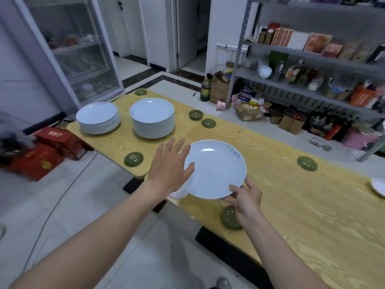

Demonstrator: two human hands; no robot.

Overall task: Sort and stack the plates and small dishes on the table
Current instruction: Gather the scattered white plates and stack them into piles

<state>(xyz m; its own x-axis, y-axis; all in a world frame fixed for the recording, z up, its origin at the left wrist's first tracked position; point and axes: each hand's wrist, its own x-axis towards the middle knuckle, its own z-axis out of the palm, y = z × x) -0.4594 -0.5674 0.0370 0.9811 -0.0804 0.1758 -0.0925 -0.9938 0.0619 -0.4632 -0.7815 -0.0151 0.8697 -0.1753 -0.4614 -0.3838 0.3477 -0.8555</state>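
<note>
Both bare arms are stretched forward from the lower edge of the view. The left hand (168, 165) is held flat, palm down, its fingers (172, 146) spread and straight, the thumb laid on the left rim of the plate (214, 170). The right hand (248, 200) is curled at the near rim, which is pinched between thumb above and fingers below.

The yellow wood-grain table (291, 215) carries, well beyond the grip and to its left, a tall stack of white plates (152, 119) beside a lower stack (98, 118). Green small dishes (133, 159) lie scattered across it, with one green dish (231, 217) just beneath the grip. A lone white plate (378, 186) lies far to the right.
</note>
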